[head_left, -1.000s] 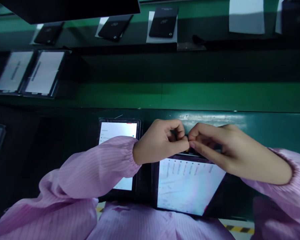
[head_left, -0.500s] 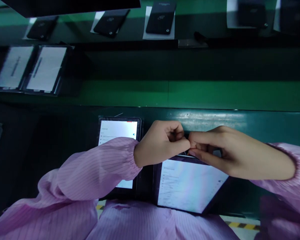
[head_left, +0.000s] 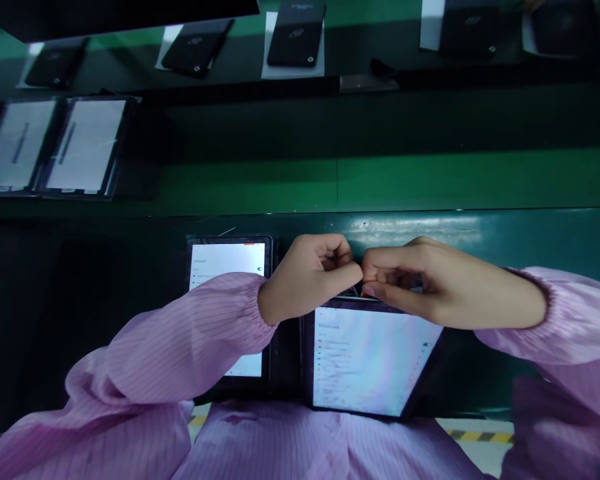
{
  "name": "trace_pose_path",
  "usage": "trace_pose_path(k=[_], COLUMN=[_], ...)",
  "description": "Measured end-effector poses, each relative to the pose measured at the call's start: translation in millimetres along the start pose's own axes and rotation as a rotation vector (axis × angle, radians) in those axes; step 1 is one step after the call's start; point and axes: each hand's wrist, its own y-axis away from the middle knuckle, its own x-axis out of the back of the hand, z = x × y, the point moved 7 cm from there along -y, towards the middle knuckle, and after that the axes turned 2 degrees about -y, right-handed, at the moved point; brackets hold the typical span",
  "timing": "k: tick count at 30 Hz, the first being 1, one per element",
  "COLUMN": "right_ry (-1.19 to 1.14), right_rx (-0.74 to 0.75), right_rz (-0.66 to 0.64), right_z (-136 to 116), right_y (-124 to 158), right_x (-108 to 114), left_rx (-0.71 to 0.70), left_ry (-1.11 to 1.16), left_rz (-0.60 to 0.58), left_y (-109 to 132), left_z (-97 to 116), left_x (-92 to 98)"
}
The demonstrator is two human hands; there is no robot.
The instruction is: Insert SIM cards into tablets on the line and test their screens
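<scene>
A tablet with a lit settings page lies in front of me, its top edge tilted up toward my hands. Above that edge, my left hand is closed in a pinch, thumb against curled fingers. My right hand also pinches, its fingertips meeting those of the left. A tiny orange bit shows by the right thumb; what the fingers hold is too small and covered to name. Under my left forearm lies a second lit tablet, partly hidden by the sleeve.
Two boxed tablets with white printed sheets stand at the left. Along the back shelf lie several dark devices on white paper. A dark panel juts in at the top left. The dark green bench extends to the right.
The whole view has shifted a little, with shelf items and tablets sliding left. Both hands appear slightly higher and further left, still pinched together at the tablet's top edge.
</scene>
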Motion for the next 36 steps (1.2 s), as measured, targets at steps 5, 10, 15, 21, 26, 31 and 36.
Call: trace_pose_path(k=[5,10,15,21,26,31,36], right_ry=[0.06,0.048,0.002,-0.103,-0.114,-0.121,-0.099], right_rx=[0.047,0.063,-0.014,-0.151,-0.163,-0.143,-0.328], right_rz=[0.004,-0.031,-0.047,-0.037,0.03,0.626,1.193], right_z=[-2,-1,4,10,14,16,42], right_y=[-3,-6,-6,-6,-12,22,142], right_x=[-1,-4,-7,-9,-5,48,39], left_rx=[-0.017,-0.035,-0.041,-0.051,-0.049,0.012,0.049], left_ry=[0.004,0.003,0.013,-0.004,-0.008,-0.05,-0.114], left_rz=[-0.01,-0.014,-0.011,0.008,0.012,0.041,0.07], left_y=[1,2,3,2,-1,-25,-71], left_z=[-1,-2,-4,-7,-13,-35,-59], left_x=[1.0,4.2,5.6,8.5,9.8,16.7,23.8])
